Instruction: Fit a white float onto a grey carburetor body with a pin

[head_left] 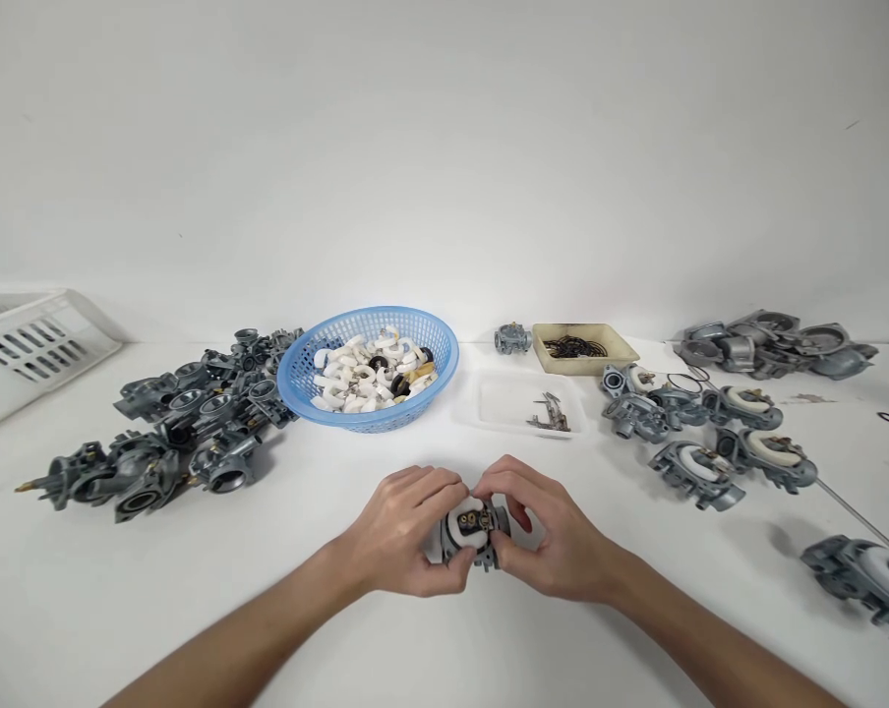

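Gripping a carburetor body (476, 531) from both sides, the left hand (404, 531) and right hand (544, 541) pinch it just above the white tabletop (444, 639); beyond sits a blue basket (297, 379) of white floats (356, 379); bare carburetors (171, 433) are heaped left.

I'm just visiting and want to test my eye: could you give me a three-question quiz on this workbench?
1. True or false: both hands, left hand and right hand, hold the small grey metal carburettor body with a white float.
2. What fills the round blue plastic basket? A) white plastic floats B) black rings C) screws
3. The shallow beige tray holds black rubber ____.

Key: 1 true; 2 A; 3 rings.
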Motion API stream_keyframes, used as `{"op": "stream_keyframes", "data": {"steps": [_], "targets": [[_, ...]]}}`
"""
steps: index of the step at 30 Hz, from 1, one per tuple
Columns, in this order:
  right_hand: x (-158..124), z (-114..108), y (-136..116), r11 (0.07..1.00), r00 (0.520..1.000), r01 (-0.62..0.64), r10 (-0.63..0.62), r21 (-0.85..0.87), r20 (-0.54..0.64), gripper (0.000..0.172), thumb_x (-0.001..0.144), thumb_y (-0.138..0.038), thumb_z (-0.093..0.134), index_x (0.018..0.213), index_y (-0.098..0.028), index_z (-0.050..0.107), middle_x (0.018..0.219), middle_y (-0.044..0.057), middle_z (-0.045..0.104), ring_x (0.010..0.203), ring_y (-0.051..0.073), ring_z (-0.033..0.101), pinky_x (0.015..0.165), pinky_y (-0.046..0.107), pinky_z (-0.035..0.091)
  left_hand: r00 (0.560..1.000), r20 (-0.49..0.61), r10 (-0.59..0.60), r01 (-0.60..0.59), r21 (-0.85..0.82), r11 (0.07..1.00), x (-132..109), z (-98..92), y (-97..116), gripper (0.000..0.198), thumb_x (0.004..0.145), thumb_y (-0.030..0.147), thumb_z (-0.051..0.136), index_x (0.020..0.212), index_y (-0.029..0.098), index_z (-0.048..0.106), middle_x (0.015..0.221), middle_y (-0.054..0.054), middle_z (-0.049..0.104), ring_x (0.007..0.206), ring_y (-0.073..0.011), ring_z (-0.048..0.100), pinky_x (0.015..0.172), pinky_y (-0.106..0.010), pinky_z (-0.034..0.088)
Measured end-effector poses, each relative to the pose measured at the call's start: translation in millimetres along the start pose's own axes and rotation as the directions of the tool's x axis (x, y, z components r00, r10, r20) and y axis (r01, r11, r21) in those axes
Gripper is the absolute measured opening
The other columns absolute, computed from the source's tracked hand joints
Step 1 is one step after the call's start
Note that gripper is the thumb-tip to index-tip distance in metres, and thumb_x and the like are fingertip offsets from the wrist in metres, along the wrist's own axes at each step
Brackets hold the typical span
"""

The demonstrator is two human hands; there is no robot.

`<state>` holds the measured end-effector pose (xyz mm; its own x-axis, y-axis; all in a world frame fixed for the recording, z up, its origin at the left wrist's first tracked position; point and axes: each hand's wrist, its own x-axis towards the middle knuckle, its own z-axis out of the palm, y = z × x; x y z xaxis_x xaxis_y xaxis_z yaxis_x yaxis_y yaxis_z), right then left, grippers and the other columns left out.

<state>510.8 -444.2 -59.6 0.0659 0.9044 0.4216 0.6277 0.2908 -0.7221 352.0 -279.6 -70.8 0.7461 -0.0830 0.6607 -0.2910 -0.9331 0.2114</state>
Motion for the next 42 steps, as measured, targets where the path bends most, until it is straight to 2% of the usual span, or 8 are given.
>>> {"op": "stream_keyframes", "data": {"steps": [10,18,33,38,42], "targets": [[-0.9,-0.5,0.3,0.999,0.999,-0.029,0.028,0.019,0.021,0.052,0.075,-0.004,0.059,0.121,-0.029,0.054,0.102,0.002,0.056,0.068,0.012,0.045,0.059,0.027,0.044,1.000,0.000,-0.011,0.011,0.001,1.000,0.6,1.4,-1.9,0.033,0.075,0.031,0.061,0.105,0.017,0.057,0.090,-0.009,0.069,0.067,-0.0204,0.063,0.059,-0.033,0.053],[-0.3,-0.2,-2.4,1.000,1.000,0.011,-0.011,0.002,0.027,0.052,0.074,-0.003,0.058,0.119,-0.028,0.053,0.096,0.001,0.056,0.064,0.011,0.044,0.056,0.026,0.042,1.000,0.006,-0.011,0.011,0.016,1.000,1.2,0.4,-0.7,0.032,0.076,0.032,0.059,0.104,0.018,0.058,0.090,-0.008,0.070,0.067,-0.0199,0.064,0.060,-0.033,0.053],[0.1,-1.3,-2.3,1.000,0.999,0.027,-0.027,0.008,0.017,0.053,0.073,-0.004,0.058,0.121,-0.028,0.053,0.100,0.001,0.056,0.066,0.011,0.044,0.057,0.025,0.042,1.000,0.018,-0.011,0.011,-0.003,1.000,1.2,-0.1,0.3,0.032,0.076,0.031,0.060,0.104,0.017,0.057,0.089,-0.009,0.068,0.066,-0.0204,0.062,0.058,-0.034,0.052],[-0.9,-0.9,0.8,1.000,1.000,-0.018,0.018,-0.007,0.007,0.048,0.078,-0.006,0.059,0.120,-0.029,0.055,0.099,0.000,0.057,0.065,0.011,0.044,0.059,0.026,0.043,0.999,0.039,0.002,-0.002,0.002,1.000,-0.1,-1.4,1.0,0.034,0.077,0.030,0.061,0.107,0.017,0.057,0.092,-0.009,0.069,0.067,-0.0209,0.062,0.059,-0.035,0.052],[0.2,-0.2,0.9,1.000,1.000,0.003,-0.003,0.002,-0.006,0.047,0.078,-0.004,0.059,0.119,-0.028,0.056,0.097,0.000,0.057,0.068,0.012,0.045,0.058,0.026,0.043,0.999,0.035,0.002,-0.002,0.001,1.000,-0.2,-1.2,1.2,0.033,0.077,0.030,0.061,0.107,0.016,0.057,0.091,-0.009,0.069,0.066,-0.0205,0.061,0.058,-0.034,0.052]]}}
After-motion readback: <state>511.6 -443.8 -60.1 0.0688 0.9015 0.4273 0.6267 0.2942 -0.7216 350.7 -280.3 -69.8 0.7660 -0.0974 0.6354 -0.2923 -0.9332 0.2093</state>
